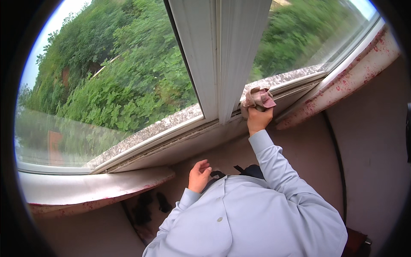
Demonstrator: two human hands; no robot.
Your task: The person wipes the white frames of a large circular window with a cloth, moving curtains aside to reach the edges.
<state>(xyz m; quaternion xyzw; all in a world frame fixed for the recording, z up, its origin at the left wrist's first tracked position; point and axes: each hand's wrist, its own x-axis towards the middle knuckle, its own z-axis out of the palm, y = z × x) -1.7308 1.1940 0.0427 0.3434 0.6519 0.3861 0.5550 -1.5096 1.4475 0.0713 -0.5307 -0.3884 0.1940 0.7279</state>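
Note:
My right hand (259,120) grips a crumpled pinkish cloth (259,98) at the lower corner of the right window pane (289,41), just right of the white window frame's middle upright (224,57). The cloth looks to be against the bottom of the frame; whether it touches the glass I cannot tell. In front of my shirt, below the sill (179,144), my left hand (199,176) hangs with bent fingers, some of them apart, and holds nothing.
Curtains with a red floral pattern hang at the left (96,189) and at the right (350,80) of the window. Dirty sliding tracks (160,141) run along the sill. Dark shoes (163,202) lie on the floor at lower left. Green bushes grow outside the glass.

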